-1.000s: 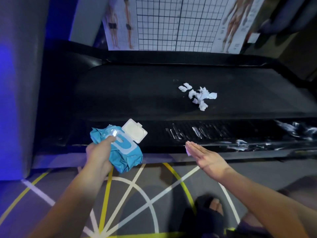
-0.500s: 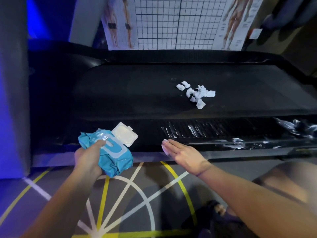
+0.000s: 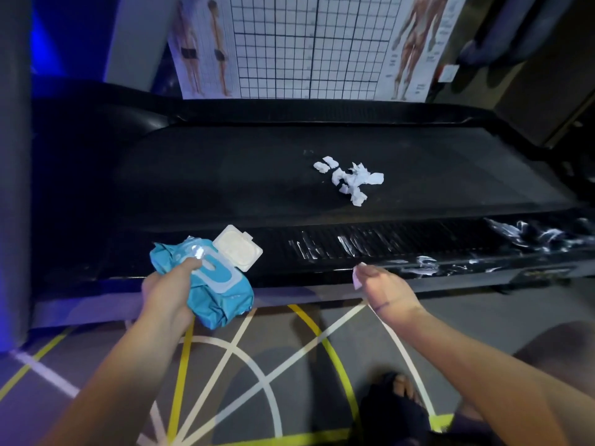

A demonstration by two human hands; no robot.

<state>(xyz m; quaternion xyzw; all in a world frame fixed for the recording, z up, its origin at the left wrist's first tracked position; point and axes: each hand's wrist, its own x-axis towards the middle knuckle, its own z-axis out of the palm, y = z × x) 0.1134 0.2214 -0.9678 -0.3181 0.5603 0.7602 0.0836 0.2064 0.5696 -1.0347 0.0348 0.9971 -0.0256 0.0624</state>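
My left hand (image 3: 167,291) grips a blue pack of wet wipes (image 3: 222,294) from the side, thumb on top by the opening. The pack's white flip lid (image 3: 238,247) stands open. My right hand (image 3: 386,291) is held out empty with straight fingers, their tips near the front edge of the black treadmill's side rail (image 3: 450,246). Several torn scraps of white paper (image 3: 349,178) lie in a small heap on the treadmill belt (image 3: 209,175), well beyond both hands.
White smears streak the ribbed side rail towards the right. A grid chart with body figures (image 3: 306,43) hangs behind the treadmill. A grey pillar (image 3: 13,188) stands at the left. The floor carries yellow and white lines, and my foot (image 3: 396,400) is at the bottom.
My right hand swung left towards the pack, then back right along the rail edge. My left hand has kept its grip on the open pack.
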